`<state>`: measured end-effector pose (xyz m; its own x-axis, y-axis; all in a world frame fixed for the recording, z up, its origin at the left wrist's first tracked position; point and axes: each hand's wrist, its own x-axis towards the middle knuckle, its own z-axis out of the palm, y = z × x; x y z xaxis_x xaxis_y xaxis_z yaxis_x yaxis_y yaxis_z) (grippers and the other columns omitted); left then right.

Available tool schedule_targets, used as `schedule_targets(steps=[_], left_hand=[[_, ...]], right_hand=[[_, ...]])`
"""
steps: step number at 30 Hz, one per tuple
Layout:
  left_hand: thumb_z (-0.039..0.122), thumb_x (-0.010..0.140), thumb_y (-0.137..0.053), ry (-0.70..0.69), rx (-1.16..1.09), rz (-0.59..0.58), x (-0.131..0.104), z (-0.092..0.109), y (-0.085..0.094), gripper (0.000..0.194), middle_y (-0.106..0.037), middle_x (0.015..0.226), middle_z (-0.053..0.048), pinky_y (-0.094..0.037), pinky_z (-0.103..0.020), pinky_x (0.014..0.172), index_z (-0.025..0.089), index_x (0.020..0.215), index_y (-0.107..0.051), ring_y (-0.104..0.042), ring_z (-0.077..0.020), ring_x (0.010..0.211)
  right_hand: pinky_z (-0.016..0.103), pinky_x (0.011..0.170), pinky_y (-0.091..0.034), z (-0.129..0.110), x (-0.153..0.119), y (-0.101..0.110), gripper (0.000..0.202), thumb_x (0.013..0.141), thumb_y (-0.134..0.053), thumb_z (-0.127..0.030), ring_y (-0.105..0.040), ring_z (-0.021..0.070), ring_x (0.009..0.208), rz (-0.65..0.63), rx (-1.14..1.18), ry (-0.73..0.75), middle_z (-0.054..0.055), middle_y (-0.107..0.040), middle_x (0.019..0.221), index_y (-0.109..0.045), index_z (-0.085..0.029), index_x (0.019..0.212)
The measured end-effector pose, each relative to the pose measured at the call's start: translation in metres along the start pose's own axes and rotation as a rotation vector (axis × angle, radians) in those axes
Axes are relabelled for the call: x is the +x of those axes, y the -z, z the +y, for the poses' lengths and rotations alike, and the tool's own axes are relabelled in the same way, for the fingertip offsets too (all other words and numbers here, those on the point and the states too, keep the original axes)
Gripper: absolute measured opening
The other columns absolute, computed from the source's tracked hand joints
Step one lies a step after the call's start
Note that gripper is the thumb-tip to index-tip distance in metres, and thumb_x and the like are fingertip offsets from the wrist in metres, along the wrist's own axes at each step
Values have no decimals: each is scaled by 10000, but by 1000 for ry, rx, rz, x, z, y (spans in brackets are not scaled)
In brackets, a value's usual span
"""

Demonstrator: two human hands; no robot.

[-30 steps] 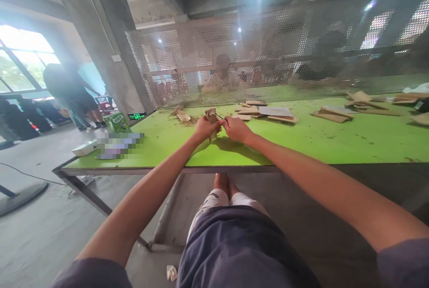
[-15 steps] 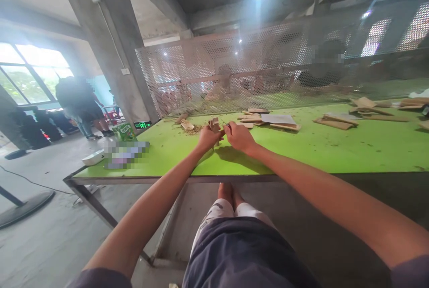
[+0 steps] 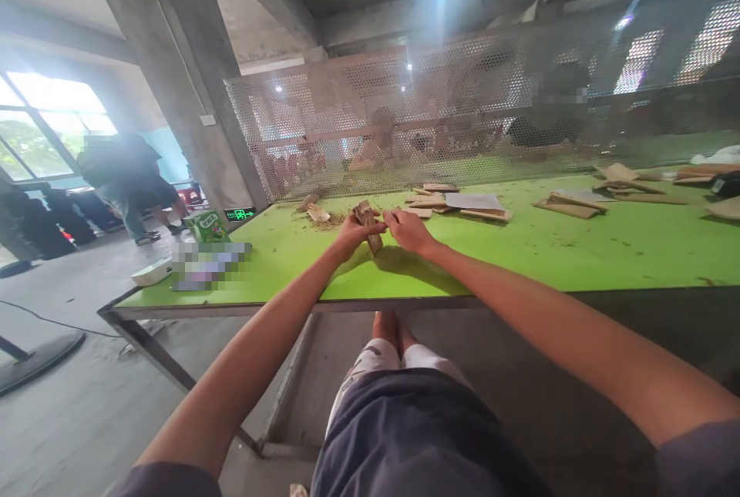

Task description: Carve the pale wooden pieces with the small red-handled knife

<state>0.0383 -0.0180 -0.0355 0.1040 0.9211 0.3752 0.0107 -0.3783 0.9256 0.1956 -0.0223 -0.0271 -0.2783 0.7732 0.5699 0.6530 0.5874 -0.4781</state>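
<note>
- Brown, wood-like piece [image 3: 375,243] was under two-handed work; judged as trimming, given shavings [image 3: 327,224] at its 10 o'clock on the counter [image 3: 555,250].
- Next move seemed to call for steady left-side support.
- Left hand [image 3: 351,236]: grip was clamped on the piece. Right hand [image 3: 410,230], at its 3 o'clock: fingers were bunched; contents could not be told.
- Piece looked narrow, streaked, tilted toward 11 o'clock; counter contact was unclear.

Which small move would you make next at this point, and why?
Probably ease the right hand slightly left onto the brown piece: the left hand grips it, tilted, over the green table, the right hand's curled fingers sit close beside it, and shavings lie nearby. Whether the right hand holds anything is unclear.
</note>
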Motion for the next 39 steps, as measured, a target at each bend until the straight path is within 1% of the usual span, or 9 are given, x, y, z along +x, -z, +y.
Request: schedule_targets(steps=[2, 7, 12, 15, 18, 22, 25, 31, 39], left_hand=[[299, 472, -858, 1, -10, -18, 1, 0, 1, 533, -682, 761, -32, -512, -319, 700, 124, 926, -640, -654, -175, 705], [190, 421, -849, -29, 15, 56, 4, -5, 2, 439, -683, 746, -9, -509, -295, 734, 122, 808, -652, -624, -138, 692], [170, 414, -836, -62, 2, 20, 1, -1, 0, 471, -686, 760, -2, -519, -281, 720, 128, 848, -656, -620, -135, 697], [180, 434, -827, -83, -11, -16, -1, 0, 0, 516, -694, 787, -6, -528, -283, 730, 136, 917, -650, -631, -137, 716], [197, 469, -811, -87, 117, -18, -1, 0, 1, 422, -696, 761, -14, -521, -263, 708, 128, 857, -658, -630, -134, 699], [204, 489, -791, -72, 260, 49, 0, 0, 1, 273, -663, 651, -9, -491, -241, 603, 118, 701, -642, -600, -127, 609], [196, 503, -778, -77, 297, 82, -2, 2, -2, 229, -654, 621, -4, -477, -229, 567, 117, 674, -647, -590, -122, 581], [233, 551, -758, -100, 367, 132, -5, 4, -3, 226, -667, 625, -20, -489, -239, 568, 111, 732, -698, -615, -140, 588], [248, 532, -766, -111, 418, 175, -5, 3, -3, 230, -651, 600, -15, -462, -243, 552, 119, 708, -691, -599, -145, 577]], right_hand=[[238, 615, -326, 1, 1, -1, 401, 971, -336, -335, -597, 161, 754, -28, 34, 26, 78, -714, 852, -684, -158, 881], [250, 578, -295, 3, 1, 0, 421, 964, -353, -396, -531, 147, 633, -60, 93, 70, 57, -657, 704, -636, -157, 764], [243, 600, -312, 3, -1, 2, 361, 957, -380, -370, -520, 141, 642, -91, 172, 108, 38, -625, 685, -587, -178, 731], [239, 576, -324, 2, -3, 2, 384, 969, -344, -388, -511, 133, 593, -130, 227, 103, 18, -585, 619, -545, -190, 708], [235, 535, -325, 1, -4, 1, 407, 981, -291, -398, -483, 119, 513, -174, 271, 74, -6, -541, 552, -497, -200, 692], [237, 490, -305, 0, -3, 0, 383, 969, -319, -377, -438, 104, 435, -205, 287, 28, -25, -503, 496, -449, -204, 653], [238, 494, -299, 1, 0, 0, 357, 946, -370, -363, -439, 104, 440, -189, 275, 12, -28, -496, 483, -463, -200, 643], [242, 530, -300, 2, 3, 2, 346, 905, -433, -360, -462, 114, 500, -135, 222, 6, -14, -521, 518, -539, -185, 625], [267, 554, -252, 0, 1, 0, 310, 863, -500, -358, -454, 142, 591, 1, 135, 7, 23, -560, 594, -588, -183, 624]])
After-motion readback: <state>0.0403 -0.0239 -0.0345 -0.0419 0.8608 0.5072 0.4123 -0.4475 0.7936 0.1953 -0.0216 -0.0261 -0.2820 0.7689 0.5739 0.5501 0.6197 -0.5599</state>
